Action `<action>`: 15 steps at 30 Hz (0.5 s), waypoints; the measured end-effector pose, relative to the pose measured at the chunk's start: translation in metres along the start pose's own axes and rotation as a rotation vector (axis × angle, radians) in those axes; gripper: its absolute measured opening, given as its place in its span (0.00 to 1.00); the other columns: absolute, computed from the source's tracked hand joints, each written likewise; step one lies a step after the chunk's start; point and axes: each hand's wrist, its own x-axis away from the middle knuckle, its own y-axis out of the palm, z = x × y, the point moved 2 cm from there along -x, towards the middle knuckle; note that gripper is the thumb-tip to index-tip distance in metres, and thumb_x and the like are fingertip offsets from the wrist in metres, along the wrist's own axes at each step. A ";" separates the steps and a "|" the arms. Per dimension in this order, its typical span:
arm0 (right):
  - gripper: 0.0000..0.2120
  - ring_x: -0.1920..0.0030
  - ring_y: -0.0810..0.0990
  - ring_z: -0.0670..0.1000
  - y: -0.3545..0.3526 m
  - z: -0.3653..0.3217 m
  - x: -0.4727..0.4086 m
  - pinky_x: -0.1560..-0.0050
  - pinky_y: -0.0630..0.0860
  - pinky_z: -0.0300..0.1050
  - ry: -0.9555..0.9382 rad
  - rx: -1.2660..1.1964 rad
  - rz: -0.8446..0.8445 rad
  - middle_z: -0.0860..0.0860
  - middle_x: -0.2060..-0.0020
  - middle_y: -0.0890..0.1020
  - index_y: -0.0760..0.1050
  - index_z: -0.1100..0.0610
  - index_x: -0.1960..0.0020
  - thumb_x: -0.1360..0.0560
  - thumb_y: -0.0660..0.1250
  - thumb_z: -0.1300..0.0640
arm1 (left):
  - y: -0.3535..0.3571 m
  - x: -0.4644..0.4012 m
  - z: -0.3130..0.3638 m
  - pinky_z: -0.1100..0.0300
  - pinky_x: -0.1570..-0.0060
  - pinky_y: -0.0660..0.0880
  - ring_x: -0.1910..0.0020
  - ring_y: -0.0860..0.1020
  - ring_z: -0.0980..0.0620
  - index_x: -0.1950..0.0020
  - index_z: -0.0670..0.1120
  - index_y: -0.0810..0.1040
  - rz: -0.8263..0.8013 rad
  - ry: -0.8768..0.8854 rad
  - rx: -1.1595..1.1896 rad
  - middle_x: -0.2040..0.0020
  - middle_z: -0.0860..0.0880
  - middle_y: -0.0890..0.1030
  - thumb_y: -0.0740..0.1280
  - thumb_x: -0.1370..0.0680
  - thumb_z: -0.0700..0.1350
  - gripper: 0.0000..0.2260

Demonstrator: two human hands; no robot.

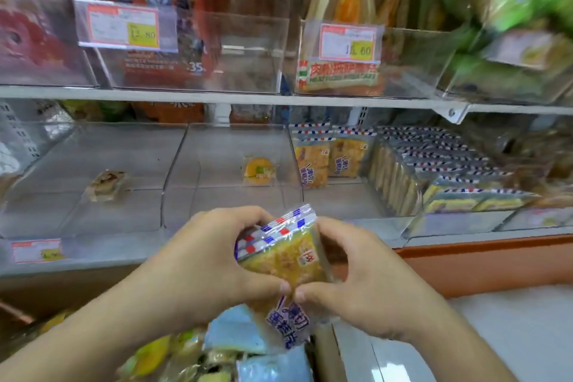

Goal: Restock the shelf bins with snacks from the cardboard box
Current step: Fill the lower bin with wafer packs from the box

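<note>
Holding a small stack of snack packs [286, 253] between both hands, the left hand [210, 254] and right hand [366, 276] are gripping it from either side, thumbs meeting underneath. The matching bin [338, 195] is sitting ahead and a bit right, so the right hand is looking nearer, stack's long axis tilting up-away.

A yellow snack pack [283, 260] edged in red, white and blue checks is being shown, with purple lettering. Matching striped packs [434, 164] are being displayed beside yellow-patched price tags [123, 26] bordered in red.
</note>
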 end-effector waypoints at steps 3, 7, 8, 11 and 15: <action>0.23 0.50 0.85 0.39 -0.040 0.015 0.001 0.49 0.81 0.38 0.018 -0.047 0.227 0.36 0.51 0.87 0.81 0.44 0.46 0.34 0.85 0.61 | 0.001 -0.045 0.025 0.63 0.53 0.82 0.52 0.84 0.63 0.43 0.60 0.81 0.074 0.147 0.069 0.49 0.63 0.85 0.84 0.40 0.61 0.28; 0.22 0.51 0.86 0.40 -0.084 0.045 -0.014 0.48 0.81 0.41 0.017 -0.096 0.543 0.38 0.53 0.88 0.81 0.46 0.46 0.33 0.84 0.61 | 0.022 -0.098 0.012 0.57 0.38 0.80 0.39 0.82 0.60 0.36 0.60 0.76 0.143 0.158 0.339 0.39 0.59 0.83 0.79 0.35 0.69 0.32; 0.21 0.52 0.86 0.40 -0.092 0.057 -0.025 0.48 0.81 0.42 0.031 -0.097 0.600 0.37 0.53 0.87 0.81 0.46 0.46 0.33 0.84 0.61 | 0.030 -0.109 0.003 0.58 0.32 0.76 0.34 0.78 0.63 0.33 0.63 0.74 0.141 0.147 0.230 0.34 0.63 0.80 0.74 0.33 0.73 0.32; 0.20 0.54 0.85 0.36 -0.104 0.091 -0.071 0.50 0.82 0.42 0.103 -0.089 0.668 0.36 0.54 0.87 0.81 0.45 0.44 0.31 0.84 0.58 | 0.056 -0.129 -0.023 0.61 0.21 0.58 0.19 0.59 0.63 0.17 0.64 0.57 0.084 0.062 -0.132 0.18 0.64 0.61 0.60 0.25 0.74 0.38; 0.19 0.52 0.82 0.36 -0.095 0.120 -0.148 0.50 0.78 0.38 0.184 -0.082 0.525 0.38 0.54 0.85 0.78 0.43 0.45 0.29 0.82 0.55 | 0.084 -0.140 -0.036 0.60 0.20 0.52 0.20 0.45 0.68 0.18 0.67 0.37 0.005 0.006 -0.211 0.21 0.70 0.34 0.54 0.19 0.70 0.36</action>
